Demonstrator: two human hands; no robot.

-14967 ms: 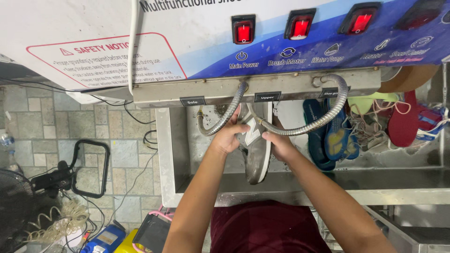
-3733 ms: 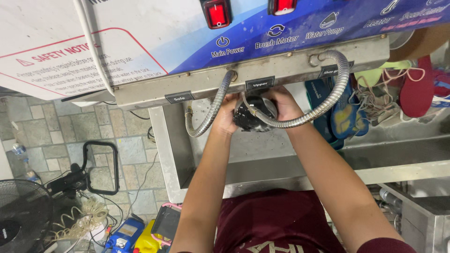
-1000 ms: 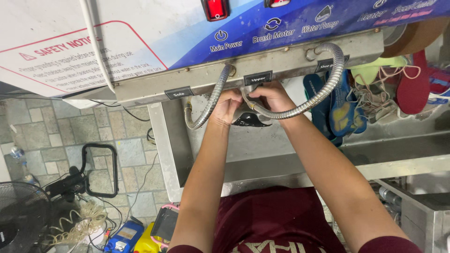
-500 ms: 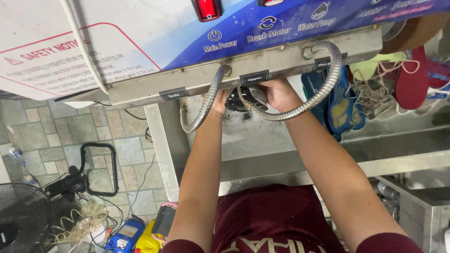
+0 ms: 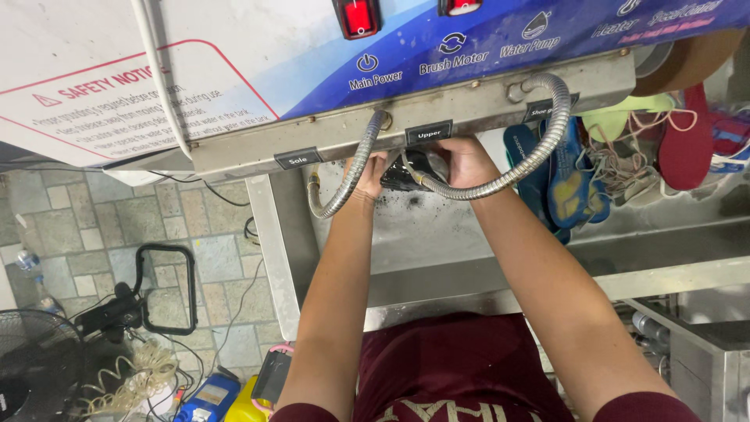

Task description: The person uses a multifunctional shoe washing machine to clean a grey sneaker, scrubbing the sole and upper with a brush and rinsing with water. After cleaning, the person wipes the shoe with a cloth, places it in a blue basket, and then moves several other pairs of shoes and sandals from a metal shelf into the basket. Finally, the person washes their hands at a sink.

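Dark shoe gripped by both hands, jammed under the machine's steel edge.

Even bright light, soft shadow under machine panel, sharp focus, slight edge distortion.

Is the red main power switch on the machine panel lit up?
Yes, the red switch glows bright on the blue panel above both hands.

A shoe-cleaning workshop, to judge by the steel washing machine with lit red switches and flexible metal hoses over a wet steel trough. Far right, a pile of blue insoles and shoes. Left, tiled floor, a fan, cables, bottles.
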